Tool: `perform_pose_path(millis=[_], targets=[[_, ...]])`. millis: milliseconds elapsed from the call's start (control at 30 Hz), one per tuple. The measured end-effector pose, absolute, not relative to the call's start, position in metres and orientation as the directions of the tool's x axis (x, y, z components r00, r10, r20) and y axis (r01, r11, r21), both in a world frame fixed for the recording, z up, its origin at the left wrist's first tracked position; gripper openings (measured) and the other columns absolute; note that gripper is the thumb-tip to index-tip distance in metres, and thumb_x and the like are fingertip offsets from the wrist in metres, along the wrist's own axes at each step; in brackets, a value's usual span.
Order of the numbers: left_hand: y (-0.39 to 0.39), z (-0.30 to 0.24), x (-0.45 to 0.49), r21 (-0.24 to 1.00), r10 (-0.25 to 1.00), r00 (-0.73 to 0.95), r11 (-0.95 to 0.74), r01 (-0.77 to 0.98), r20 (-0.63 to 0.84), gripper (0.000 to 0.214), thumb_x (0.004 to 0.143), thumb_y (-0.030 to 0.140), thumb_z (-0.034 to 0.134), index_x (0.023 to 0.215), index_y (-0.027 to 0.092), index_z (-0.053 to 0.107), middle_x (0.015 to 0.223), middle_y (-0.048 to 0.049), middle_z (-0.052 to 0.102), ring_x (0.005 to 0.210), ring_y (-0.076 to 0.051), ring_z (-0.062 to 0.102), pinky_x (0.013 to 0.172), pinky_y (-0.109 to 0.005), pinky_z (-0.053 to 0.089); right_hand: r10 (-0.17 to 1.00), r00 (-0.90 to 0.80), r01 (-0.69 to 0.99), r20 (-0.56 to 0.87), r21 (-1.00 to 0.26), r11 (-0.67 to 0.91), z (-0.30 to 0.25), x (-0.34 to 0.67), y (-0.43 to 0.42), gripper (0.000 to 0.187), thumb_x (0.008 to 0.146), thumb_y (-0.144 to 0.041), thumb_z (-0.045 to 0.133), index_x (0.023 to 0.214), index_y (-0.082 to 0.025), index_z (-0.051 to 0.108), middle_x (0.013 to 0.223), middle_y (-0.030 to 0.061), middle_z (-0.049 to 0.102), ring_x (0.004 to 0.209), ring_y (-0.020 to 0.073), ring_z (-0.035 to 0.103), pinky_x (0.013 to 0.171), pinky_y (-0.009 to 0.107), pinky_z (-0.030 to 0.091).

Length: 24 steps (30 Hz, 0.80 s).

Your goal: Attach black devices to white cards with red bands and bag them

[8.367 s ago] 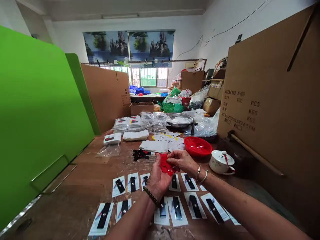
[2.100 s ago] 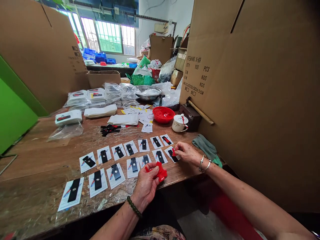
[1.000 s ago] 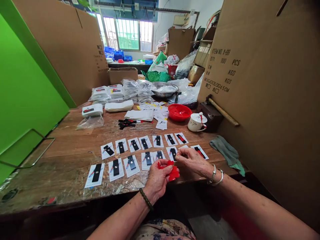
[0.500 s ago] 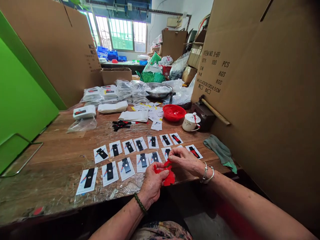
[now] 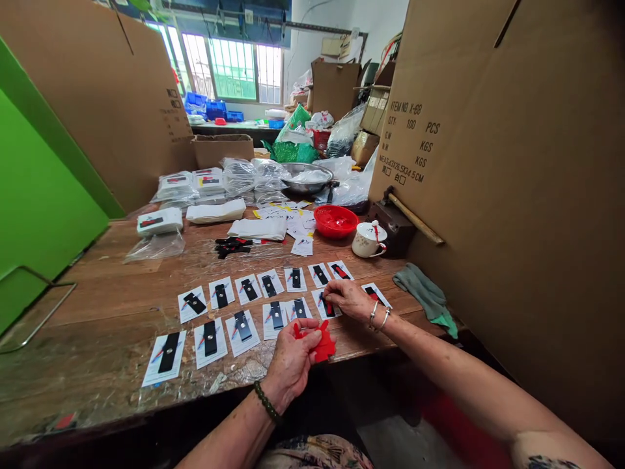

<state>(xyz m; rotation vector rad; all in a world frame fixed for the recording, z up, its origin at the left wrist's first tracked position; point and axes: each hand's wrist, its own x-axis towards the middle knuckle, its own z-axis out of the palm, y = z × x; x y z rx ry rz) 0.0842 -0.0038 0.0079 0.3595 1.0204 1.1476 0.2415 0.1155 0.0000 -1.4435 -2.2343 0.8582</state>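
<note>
Near the table's front edge my left hand (image 5: 291, 357) is closed around several flat red pieces (image 5: 324, 345), which stick out past its thumb. My right hand (image 5: 352, 299) reaches over a printed white card; its fingertips pinch a small red piece (image 5: 328, 309) lying against the black strap there. Rows of white cards lie in front of me, each bearing a black strap, such as this strap with a silver snap (image 5: 210, 337). Two cards on the right, one of them partly behind my right wrist, also carry red on their black straps (image 5: 340, 270).
Behind the cards are a pile of black straps (image 5: 232, 247), folded white stacks (image 5: 258, 228), a red basket (image 5: 336, 222) and a lidded cup (image 5: 369, 240). A grey-green glove (image 5: 424, 293) and a hammer (image 5: 416, 219) lie right. Tall cardboard (image 5: 527, 195) walls the right side.
My right hand has moved from the red pieces in my left hand, forward onto a card in the near row. My left hand keeps its red pieces. The view has shifted slightly.
</note>
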Motion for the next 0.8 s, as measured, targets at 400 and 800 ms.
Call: perform_pose_path(millis=[400,800], targets=[[-0.003,0.007,0.084,0.726,0.907,0.020,0.349,-0.593,-0.420,0.030,0.064,0.011,0.078,0.085,0.012,0.056,0.072,-0.0078,0.071,0.062,-0.018,0.069,0.052,-0.022,0.054,0.805,-0.569,0.540,-0.169,-0.815,0.210,0.034,0.233,0.074,0.017,0.081,-0.030,0.054,0.072,-0.016,0.057,0.065,-0.0022,0.055,0.061,0.0113,0.045,0.057,0.023,0.033],[0.005,0.023,0.058,0.582,0.869,-0.005,0.327,-0.744,-0.495,0.021,0.077,-0.007,0.055,0.087,0.011,0.055,0.077,-0.0104,0.071,0.065,-0.016,0.070,0.064,-0.026,0.059,0.856,-0.513,0.777,-0.071,-0.463,0.427,0.019,0.176,0.179,0.018,0.084,-0.017,0.051,0.067,-0.017,0.055,0.065,-0.0014,0.054,0.062,0.0115,0.043,0.057,0.023,0.029]])
